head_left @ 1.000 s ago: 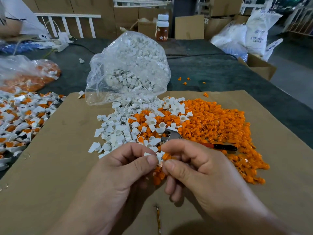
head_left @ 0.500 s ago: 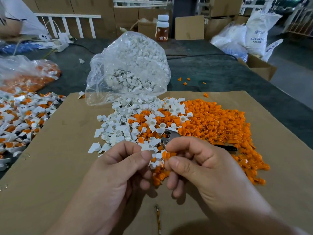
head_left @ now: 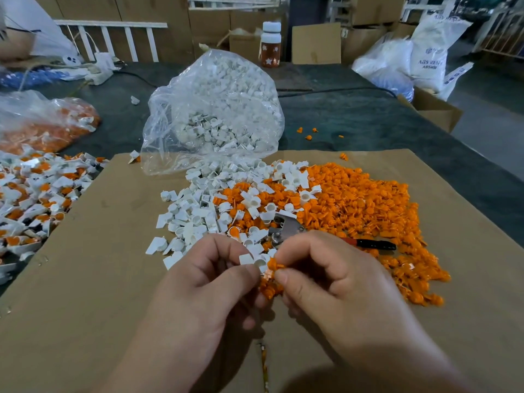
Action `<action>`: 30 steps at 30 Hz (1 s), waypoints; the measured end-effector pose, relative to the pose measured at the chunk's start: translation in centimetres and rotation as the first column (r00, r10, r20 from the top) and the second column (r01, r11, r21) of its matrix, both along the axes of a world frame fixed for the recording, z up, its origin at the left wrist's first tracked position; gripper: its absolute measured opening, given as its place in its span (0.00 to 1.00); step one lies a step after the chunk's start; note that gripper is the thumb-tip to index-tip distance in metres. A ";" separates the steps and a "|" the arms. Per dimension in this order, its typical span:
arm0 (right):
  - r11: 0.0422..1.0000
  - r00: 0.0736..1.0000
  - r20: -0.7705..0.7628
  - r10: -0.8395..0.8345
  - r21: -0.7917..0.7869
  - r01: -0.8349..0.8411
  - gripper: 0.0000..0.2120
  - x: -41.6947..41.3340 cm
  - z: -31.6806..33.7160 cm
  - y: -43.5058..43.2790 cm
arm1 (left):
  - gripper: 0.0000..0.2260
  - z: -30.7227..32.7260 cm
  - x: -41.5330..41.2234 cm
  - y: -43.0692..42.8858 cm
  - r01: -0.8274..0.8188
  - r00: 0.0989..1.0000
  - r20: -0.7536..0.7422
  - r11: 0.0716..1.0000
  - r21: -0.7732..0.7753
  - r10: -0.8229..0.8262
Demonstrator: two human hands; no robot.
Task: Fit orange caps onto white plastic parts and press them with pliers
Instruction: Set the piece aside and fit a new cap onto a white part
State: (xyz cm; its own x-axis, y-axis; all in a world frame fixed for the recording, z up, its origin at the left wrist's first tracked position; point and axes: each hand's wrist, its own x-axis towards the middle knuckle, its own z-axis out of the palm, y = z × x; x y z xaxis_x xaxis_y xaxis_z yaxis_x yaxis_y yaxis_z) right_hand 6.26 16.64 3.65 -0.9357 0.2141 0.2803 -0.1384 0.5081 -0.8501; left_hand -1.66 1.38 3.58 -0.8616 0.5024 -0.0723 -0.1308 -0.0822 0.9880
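Cardboard sheet [head_left: 99, 279] lay under your hands. Your left hand [head_left: 204, 285] pinched a white part [head_left: 256, 262]; your right hand [head_left: 334, 279] pinched an orange cap [head_left: 272, 264] against its right side. Pliers [head_left: 286, 229] lay just beyond, handle rightward.

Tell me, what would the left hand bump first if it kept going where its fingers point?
Probably the orange cap pinched by the right hand. The left hand, holding a white part, points straight at it, and they look nearly touching, though depth is unclear.
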 end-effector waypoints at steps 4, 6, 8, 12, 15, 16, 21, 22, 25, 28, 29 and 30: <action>0.972 0.994 -0.110 -0.014 0.232 0.039 0.04 0.0 0.4 -0.1 | 0.08 -0.3 0.2 -0.2 0.003 0.994 -0.109 0.998 -0.064 -0.010; 0.963 0.992 -0.127 -0.006 0.265 0.040 0.04 0.0 0.4 -0.1 | 0.07 -0.2 0.3 -0.2 0.008 0.991 -0.133 0.997 -0.081 -0.019; 0.948 0.989 -0.146 0.003 0.316 0.044 0.03 -0.1 0.3 -0.1 | 0.08 -0.2 0.3 -0.2 -0.003 0.989 -0.150 0.996 -0.090 -0.011; 0.917 0.986 -0.164 0.010 0.394 0.056 0.03 0.0 0.3 -0.2 | 0.08 -0.3 0.5 -0.1 -0.019 0.986 -0.168 0.997 -0.076 0.006; 0.901 0.987 -0.159 0.009 0.429 0.060 0.03 -0.1 0.2 -0.2 | 0.06 -0.2 0.7 0.0 -0.018 0.990 -0.140 0.999 -0.052 0.010; 0.895 0.989 -0.146 0.009 0.443 0.057 0.04 -0.1 0.1 -0.2 | 0.07 -0.2 0.7 0.0 -0.018 0.992 -0.128 0.999 -0.049 0.012; 0.869 0.995 -0.102 0.013 0.494 0.040 0.03 -0.1 0.2 -0.3 | 0.09 -0.5 0.6 0.1 -0.012 0.997 -0.076 1.000 -0.024 0.010; 0.868 0.995 -0.099 0.011 0.495 0.040 0.04 0.0 0.2 -0.3 | 0.09 -0.5 0.6 0.1 -0.007 0.998 -0.066 1.000 -0.012 0.006; 0.878 0.996 -0.088 -0.013 0.476 0.053 0.06 0.1 0.3 -0.3 | 0.06 -0.7 0.6 0.2 0.004 0.998 -0.056 0.999 0.036 -0.002; 0.876 0.995 -0.101 -0.029 0.477 0.074 0.06 0.2 0.4 -0.4 | 0.06 -1.2 0.4 -0.1 0.001 0.990 -0.142 1.000 0.004 -0.001; 0.871 0.994 -0.105 -0.033 0.485 0.080 0.06 0.2 0.4 -0.5 | 0.08 -1.3 0.3 -0.2 0.002 0.982 -0.190 0.999 -0.035 -0.009; 0.864 0.993 -0.112 -0.037 0.496 0.088 0.06 0.2 0.5 -0.5 | 0.11 -1.4 0.2 -0.4 0.005 0.973 -0.228 0.997 -0.071 -0.021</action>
State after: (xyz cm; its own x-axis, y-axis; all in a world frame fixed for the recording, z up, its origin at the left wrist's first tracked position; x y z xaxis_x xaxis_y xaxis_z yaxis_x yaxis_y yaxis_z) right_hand 6.45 16.13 4.15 -0.8885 0.0785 0.4522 -0.1595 0.8711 -0.4645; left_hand -1.47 1.03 2.16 -0.8526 0.5146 0.0910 0.0986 -0.0126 0.9951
